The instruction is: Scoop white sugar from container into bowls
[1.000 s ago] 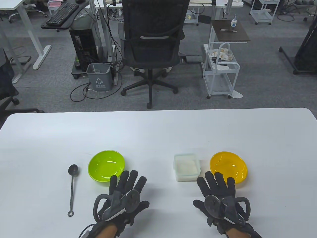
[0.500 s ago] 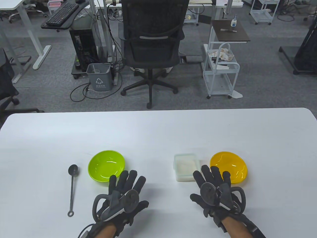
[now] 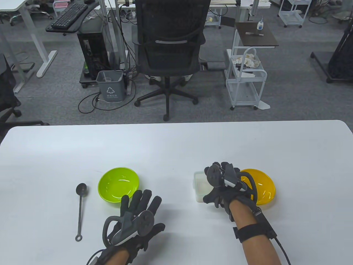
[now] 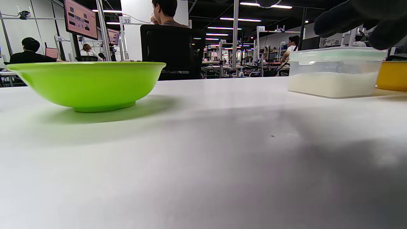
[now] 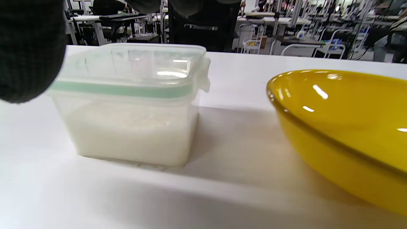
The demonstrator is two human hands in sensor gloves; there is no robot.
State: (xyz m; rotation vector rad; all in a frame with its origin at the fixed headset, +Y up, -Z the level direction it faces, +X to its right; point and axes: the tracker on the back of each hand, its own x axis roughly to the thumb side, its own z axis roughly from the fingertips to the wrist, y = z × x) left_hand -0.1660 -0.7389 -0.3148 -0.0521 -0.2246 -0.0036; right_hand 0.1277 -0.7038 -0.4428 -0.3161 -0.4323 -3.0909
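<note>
While the spoon (image 3: 80, 211) lies alone at the table's (image 3: 176, 143) left, handle toward the near edge, the green bowl (image 3: 118, 184) sits just right of it. Near that bowl the left hand (image 3: 136, 218) rests flat, fingers spread wide, holding nothing. Further right stands the lidded sugar tub (image 3: 200, 185), white sugar filling its lower part. Over its right side arches the right hand (image 3: 223, 183), fingers curled down at the lid; whether they grip it, I cannot tell. Just beyond the tub sits the yellow bowl (image 3: 265, 187).
</note>
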